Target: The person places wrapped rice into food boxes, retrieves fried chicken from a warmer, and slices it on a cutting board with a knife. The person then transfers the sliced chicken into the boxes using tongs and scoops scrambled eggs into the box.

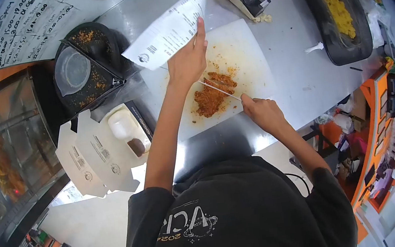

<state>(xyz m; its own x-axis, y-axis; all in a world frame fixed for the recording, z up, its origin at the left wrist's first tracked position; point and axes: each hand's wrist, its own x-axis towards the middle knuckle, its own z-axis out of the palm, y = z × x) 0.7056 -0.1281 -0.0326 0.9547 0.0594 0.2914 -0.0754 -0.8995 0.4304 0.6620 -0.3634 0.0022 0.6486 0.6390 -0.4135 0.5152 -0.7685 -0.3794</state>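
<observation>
A metal surface (297, 81) spreads beneath and around both sets of fingers, seen from above past a dark T-shirt. On it, a white cutting board (250, 50) lies under the left fingers (201, 31) and the right fingers (250, 106). An open white carton (95, 155), holding a white mound and a dark brown portion, sits nearer the body and left of the left fingers. Well to the right of the right fingers, and farther out, is a black tray (308, 17) of yellow food (337, 10). A black container (106, 43) dusted with crumbs stands left of the left fingers. A printed paper (165, 34) slants against the left fingers, which are extended along its edge; whether they grip it cannot be told. A tape dispenser (252, 5) rests beyond them, to the right. The reddish-brown meat (209, 102) lies on the board between the two sets of fingers, partly in pieces. The right fingers curl closed around a knife (220, 91), its handle hidden, its thin blade crossing above the meat toward the left wrist.
</observation>
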